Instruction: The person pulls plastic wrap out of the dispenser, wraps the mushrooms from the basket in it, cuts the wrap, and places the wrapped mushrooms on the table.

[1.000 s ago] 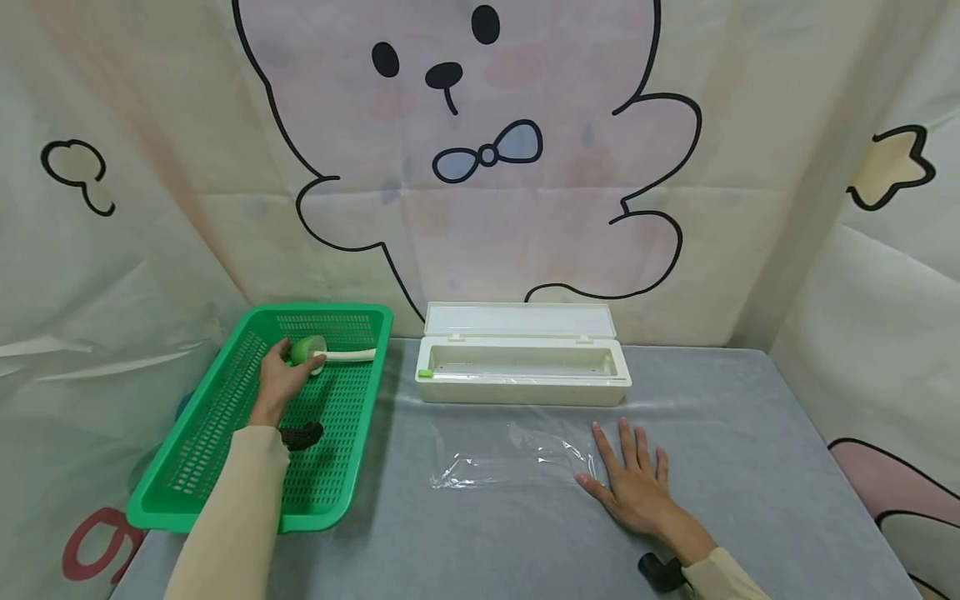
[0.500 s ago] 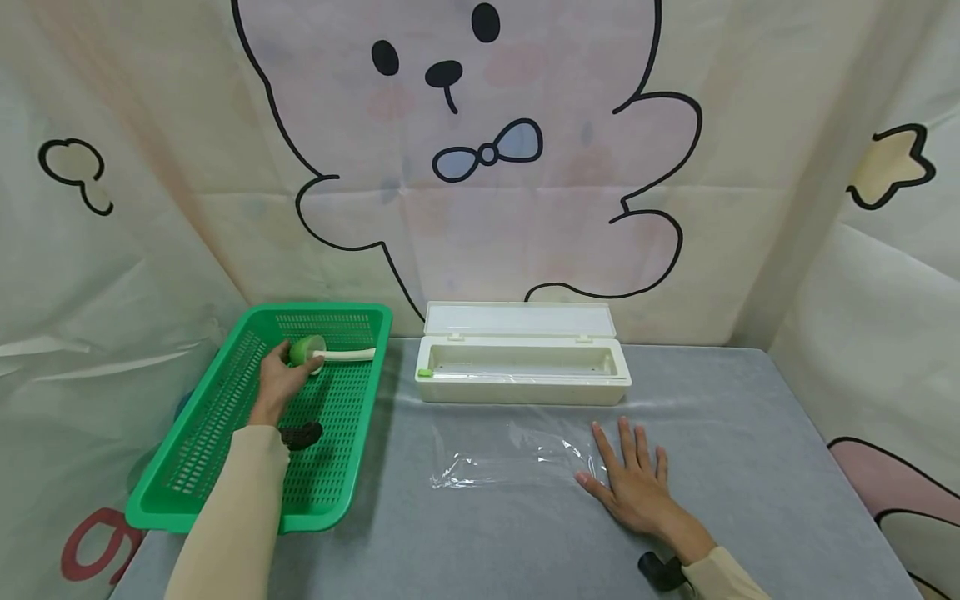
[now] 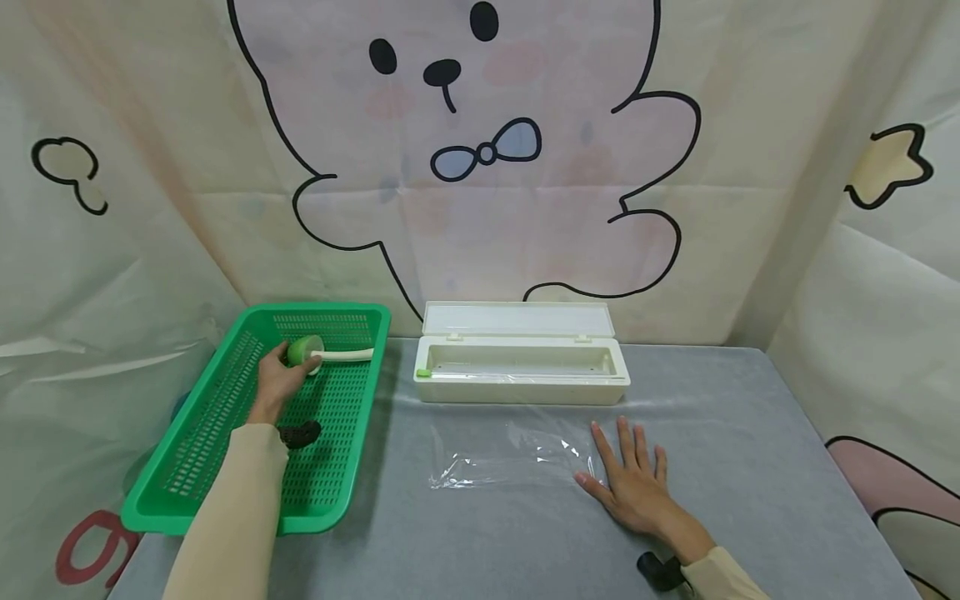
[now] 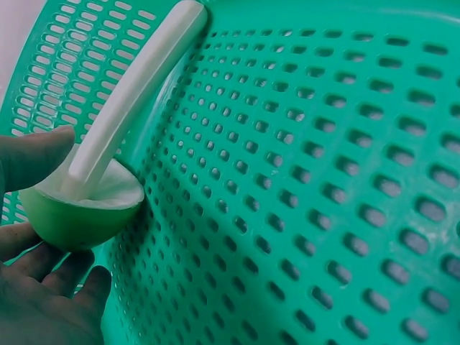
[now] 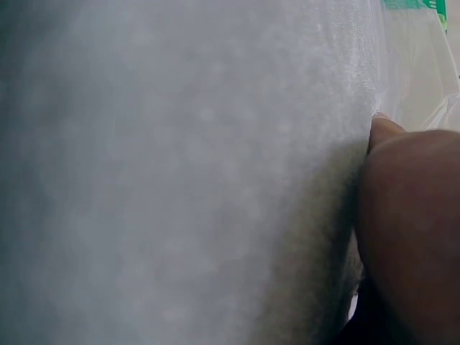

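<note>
One green cup [image 4: 80,221]; one stick [image 4: 134,93]

I see a green cup-shaped piece [image 4: 83,224], white inside, within the green basket [image 3: 322,471], its open side facing the basket's right wall. From this opening a long white stick [image 4: 133,93] extends toward that wall. I also see a clear plastic film [image 3: 502,460], wrinkled and shiny, lying on the grey table [image 3: 465,550].

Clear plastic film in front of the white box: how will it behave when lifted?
The film looks see-through and creased, so it's probably floppy and very light. Its wrinkled near edge might fold onto itself.
</note>
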`<state>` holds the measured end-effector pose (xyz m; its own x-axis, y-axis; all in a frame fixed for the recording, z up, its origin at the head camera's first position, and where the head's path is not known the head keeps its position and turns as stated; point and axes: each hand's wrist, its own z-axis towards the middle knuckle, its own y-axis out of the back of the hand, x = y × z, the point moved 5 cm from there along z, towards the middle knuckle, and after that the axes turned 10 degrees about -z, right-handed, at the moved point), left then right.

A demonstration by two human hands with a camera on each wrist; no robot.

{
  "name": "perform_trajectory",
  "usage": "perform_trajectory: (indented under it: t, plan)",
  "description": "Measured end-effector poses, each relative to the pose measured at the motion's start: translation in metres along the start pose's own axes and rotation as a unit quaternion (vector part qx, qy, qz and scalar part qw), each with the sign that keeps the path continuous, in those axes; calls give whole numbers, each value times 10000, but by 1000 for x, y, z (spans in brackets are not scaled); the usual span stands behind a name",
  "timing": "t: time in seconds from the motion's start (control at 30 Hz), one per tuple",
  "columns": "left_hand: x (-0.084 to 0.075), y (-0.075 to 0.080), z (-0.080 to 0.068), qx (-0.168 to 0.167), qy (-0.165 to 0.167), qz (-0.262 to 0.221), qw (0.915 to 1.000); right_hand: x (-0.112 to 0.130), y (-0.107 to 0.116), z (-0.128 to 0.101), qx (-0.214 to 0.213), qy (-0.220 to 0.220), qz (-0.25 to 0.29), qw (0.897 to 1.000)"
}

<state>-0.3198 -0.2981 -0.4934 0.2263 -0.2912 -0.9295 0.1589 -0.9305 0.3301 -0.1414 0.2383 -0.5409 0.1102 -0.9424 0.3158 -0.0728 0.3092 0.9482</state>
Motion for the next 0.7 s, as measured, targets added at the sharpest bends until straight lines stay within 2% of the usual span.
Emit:
perform_trajectory:
  t: [0.1,0.33,0.57,0.7]
  plan:
    - [1,0,1,19,30,-40,10000,-1,-1,0,-58,29,76,9999]
    - [4,1,6,124,75,-201,9997,-8,-11,3,204,-78,-228,9995]
    - [4,2,8,76,32,-374,9993,-10,-13,4,-13,62,-107,9999]
    - [4,2,8,47,4,-455,9990,-12,-15,3,-1,17,-246,9997]
